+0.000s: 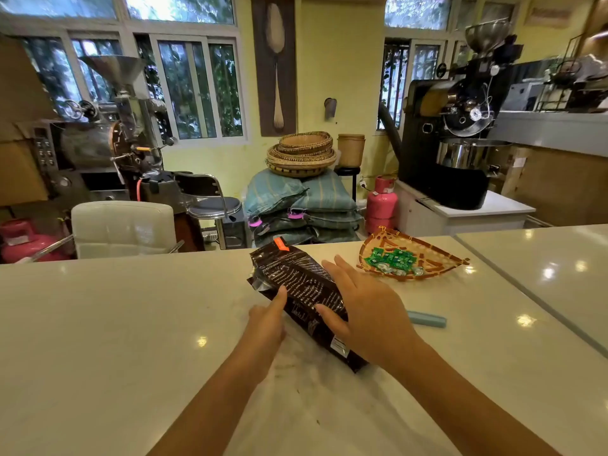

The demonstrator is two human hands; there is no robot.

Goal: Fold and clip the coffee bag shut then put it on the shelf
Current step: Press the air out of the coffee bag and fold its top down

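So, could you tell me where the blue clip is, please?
The blue clip lies on the counter, just beyond the right hand, nearer than the candy basket.

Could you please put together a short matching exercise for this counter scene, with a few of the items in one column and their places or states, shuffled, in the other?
Items
1. coffee bag
2. blue clip
3. woven tray
4. left hand

Places or states
A. holds green-wrapped sweets, at the far edge of the counter
B. lies flat on the counter under the right hand
C. lies untouched on the counter, right of the right hand
D. touches the bag's near left edge with a fingertip

Pairs: 1-B, 2-C, 3-A, 4-D
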